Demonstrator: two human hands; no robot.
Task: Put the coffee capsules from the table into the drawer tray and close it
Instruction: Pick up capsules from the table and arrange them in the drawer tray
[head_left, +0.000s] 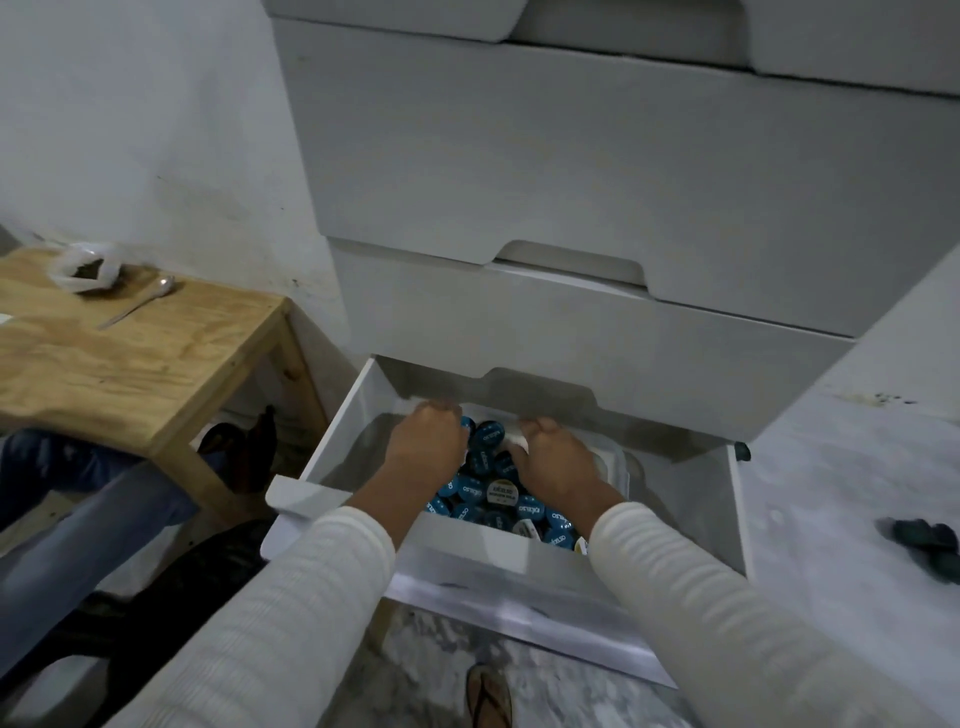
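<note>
The bottom white drawer (332, 441) stands pulled out. Inside it a clear tray (618, 467) holds several blue-topped coffee capsules (498, 499) in a heap. Both my hands reach into the tray from the front. My left hand (423, 449) rests on the left side of the heap with its fingers curled down into the capsules. My right hand (553, 460) lies on the right side, fingers bent at the tray's far end. What either hand holds is hidden under the knuckles.
Two shut white drawers (571, 171) stack above the open one. A wooden table (130, 364) at the left carries a spoon (137, 306) and a small plastic bag (85, 270). A dark object (924, 545) lies on the grey surface at right. A sandalled foot (488, 696) stands below.
</note>
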